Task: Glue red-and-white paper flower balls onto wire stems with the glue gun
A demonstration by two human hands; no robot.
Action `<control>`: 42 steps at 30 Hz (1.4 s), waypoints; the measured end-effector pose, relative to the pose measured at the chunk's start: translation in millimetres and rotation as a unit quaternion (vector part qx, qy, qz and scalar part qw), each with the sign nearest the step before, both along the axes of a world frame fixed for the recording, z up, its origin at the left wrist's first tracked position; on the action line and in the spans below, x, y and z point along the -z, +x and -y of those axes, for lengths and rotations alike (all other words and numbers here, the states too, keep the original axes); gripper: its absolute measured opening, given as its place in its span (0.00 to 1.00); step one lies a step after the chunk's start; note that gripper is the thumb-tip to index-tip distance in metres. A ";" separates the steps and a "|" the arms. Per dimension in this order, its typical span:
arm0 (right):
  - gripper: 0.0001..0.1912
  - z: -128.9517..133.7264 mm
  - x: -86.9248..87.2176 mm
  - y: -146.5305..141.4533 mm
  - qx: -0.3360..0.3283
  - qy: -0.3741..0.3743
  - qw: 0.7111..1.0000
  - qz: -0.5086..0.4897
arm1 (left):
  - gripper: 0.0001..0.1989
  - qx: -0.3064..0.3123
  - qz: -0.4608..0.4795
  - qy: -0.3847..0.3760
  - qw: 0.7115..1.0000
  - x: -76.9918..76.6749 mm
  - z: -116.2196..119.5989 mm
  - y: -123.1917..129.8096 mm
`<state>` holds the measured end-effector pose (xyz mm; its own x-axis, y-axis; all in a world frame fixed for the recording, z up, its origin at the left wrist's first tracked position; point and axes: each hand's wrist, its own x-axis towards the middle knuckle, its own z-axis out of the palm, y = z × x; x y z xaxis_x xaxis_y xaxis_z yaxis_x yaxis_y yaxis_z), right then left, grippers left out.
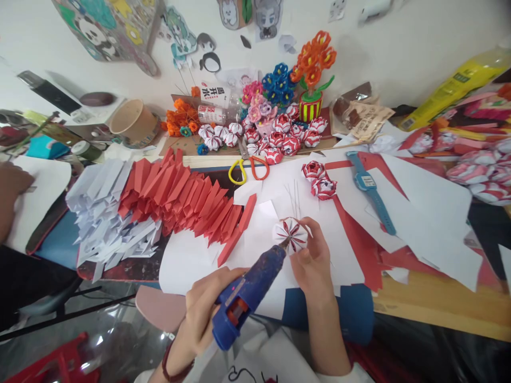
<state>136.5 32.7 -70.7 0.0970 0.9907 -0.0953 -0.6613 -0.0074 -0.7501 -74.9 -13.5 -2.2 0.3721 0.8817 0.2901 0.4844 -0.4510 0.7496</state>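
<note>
My left hand is wrapped round a blue hot glue gun, its nozzle pointing up and to the right. The nozzle tip is at the centre of a red and white folded paper flower; whether it touches cannot be made out. My right hand grips that flower by its right side, between thumb and fingers. Thin wires lie on the white paper just behind the flower. Two finished-looking red and white paper flowers rest farther back on the right.
Left of the hands lie piles of folded red paper strips and white paper strips. Scissors with yellow and orange handles are behind. A blue watch lies on paper sheets at right. Another person's hand is at far left.
</note>
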 end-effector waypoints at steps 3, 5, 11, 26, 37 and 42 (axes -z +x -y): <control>0.32 -0.6 -2.5 -0.1 0.015 -0.011 1.000 0.015 | 0.17 0.015 -0.003 -0.002 1.000 -4.1 -1.4 2.4; 0.33 -1.1 -2.9 -0.1 0.022 -0.016 0.999 0.021 | 0.17 0.023 0.003 0.001 1.000 -5.2 -1.4 3.9; 0.34 -1.9 -1.9 -0.1 0.024 -0.012 0.999 0.020 | 0.18 0.027 0.003 -0.006 1.000 1.3 2.9 2.8; 0.34 -1.0 -0.8 -0.1 0.034 -0.024 0.999 0.013 | 0.19 0.010 0.003 -0.001 1.000 3.6 6.2 4.4; 0.33 -1.6 -2.9 0.0 0.030 -0.011 0.999 0.023 | 0.20 0.008 0.017 0.006 1.000 7.7 8.3 3.0; 0.32 -1.8 -3.2 -0.2 0.028 -0.011 1.000 -0.002 | 0.19 -0.005 0.010 -0.006 1.000 2.2 10.4 6.9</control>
